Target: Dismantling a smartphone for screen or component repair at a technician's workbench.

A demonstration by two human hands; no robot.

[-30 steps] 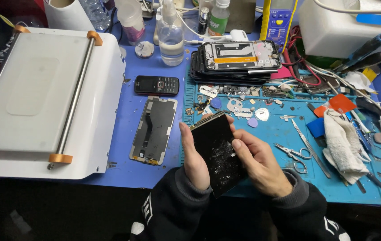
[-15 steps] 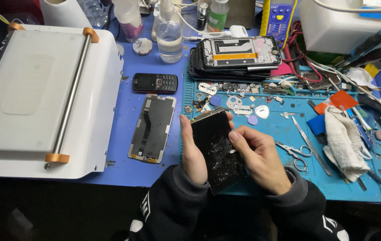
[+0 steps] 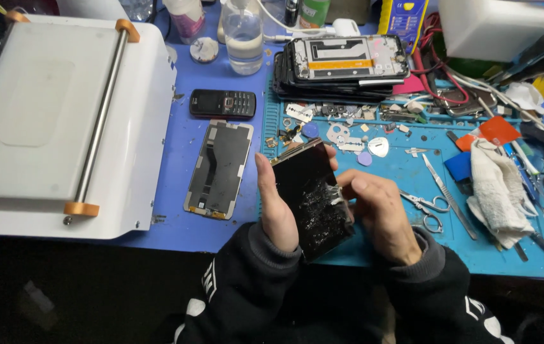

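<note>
On the left of the blue bench, a big white machine with a silver roller bar is sitting idle, and a stack of stripped phone frames is piling up at the back beside a clear bottle. Between them, a detached display panel and a small black keypad phone are lying flat, while a grey rag, scissors and tweezers are resting to the right.

Over the mat's near edge, the left hand is cradling a shattered black screen, thumb along its left side and fingertips curling over the top. The right hand is pinching the screen's right edge, where the glass is whitening into splinters.

Bare fingers are probably risking cuts there, since the crushed patch is sitting right under the pinch. Fragments are likely shedding too; any twist between the hands could be spreading the cracks or dropping shards among the loose small parts.
</note>
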